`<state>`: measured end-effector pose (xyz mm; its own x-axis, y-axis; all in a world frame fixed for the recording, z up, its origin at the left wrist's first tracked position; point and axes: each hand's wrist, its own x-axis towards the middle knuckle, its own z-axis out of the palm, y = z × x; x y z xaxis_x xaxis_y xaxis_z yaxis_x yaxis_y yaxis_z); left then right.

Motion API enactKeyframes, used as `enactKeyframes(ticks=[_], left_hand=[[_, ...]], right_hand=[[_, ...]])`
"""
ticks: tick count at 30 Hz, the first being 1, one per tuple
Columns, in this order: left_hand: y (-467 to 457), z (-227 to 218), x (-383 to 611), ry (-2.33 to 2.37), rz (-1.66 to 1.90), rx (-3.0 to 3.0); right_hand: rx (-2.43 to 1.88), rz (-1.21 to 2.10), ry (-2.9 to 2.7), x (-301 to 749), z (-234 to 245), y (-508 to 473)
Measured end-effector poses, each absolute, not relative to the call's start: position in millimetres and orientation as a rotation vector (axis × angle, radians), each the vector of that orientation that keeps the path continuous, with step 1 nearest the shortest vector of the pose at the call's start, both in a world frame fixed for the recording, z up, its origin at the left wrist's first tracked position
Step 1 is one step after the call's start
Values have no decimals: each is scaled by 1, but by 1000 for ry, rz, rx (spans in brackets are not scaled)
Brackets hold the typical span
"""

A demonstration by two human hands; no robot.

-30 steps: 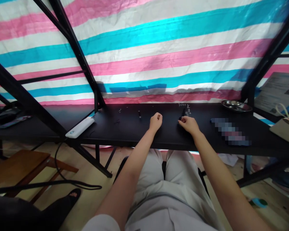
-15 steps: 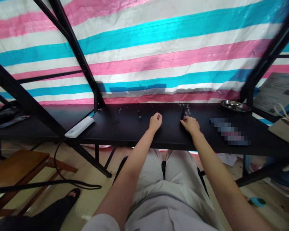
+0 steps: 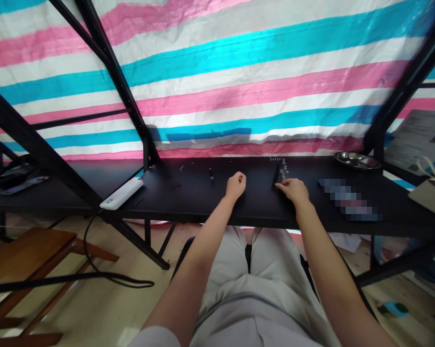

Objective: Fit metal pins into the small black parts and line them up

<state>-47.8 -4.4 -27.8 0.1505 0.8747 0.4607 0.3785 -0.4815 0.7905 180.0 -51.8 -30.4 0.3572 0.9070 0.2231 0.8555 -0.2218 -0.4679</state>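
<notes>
My left hand [image 3: 236,186] is curled closed above the black table [image 3: 159,193], thumb against the fingers. Whatever it may hold is hidden. My right hand [image 3: 294,190] is farther right, thumb and index finger pinched together at the near end of a dark narrow bar [image 3: 277,174]. Anything between those fingertips is too small to make out. Small clear pieces [image 3: 284,171] lie just beyond the right hand, beside the bar. Behind them runs a row of tiny whitish pieces [image 3: 277,159]. A short dark tube-like piece [image 3: 210,174] with light ends lies left of my left hand.
A white power bank-like device [image 3: 122,194] with a cable lies at the left. To the right are a shiny metal dish [image 3: 358,160], a blurred-out packet [image 3: 349,200] and a beige bag [image 3: 432,195]. Black frame posts [image 3: 119,77] slant up before a striped sheet [image 3: 239,72].
My right hand has shifted slightly right and toward me, its fingertips now at the bar's near end. My left hand keeps its closed shape. A sandalled foot at lower left has left the view.
</notes>
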Motion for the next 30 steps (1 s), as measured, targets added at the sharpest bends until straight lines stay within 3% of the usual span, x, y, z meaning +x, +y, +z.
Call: enactKeyframes(ticks=[30], left_hand=[[-7, -25, -47, 1223, 1298, 1991]], right_hand=[[-2269, 98, -1276, 180, -26, -53]])
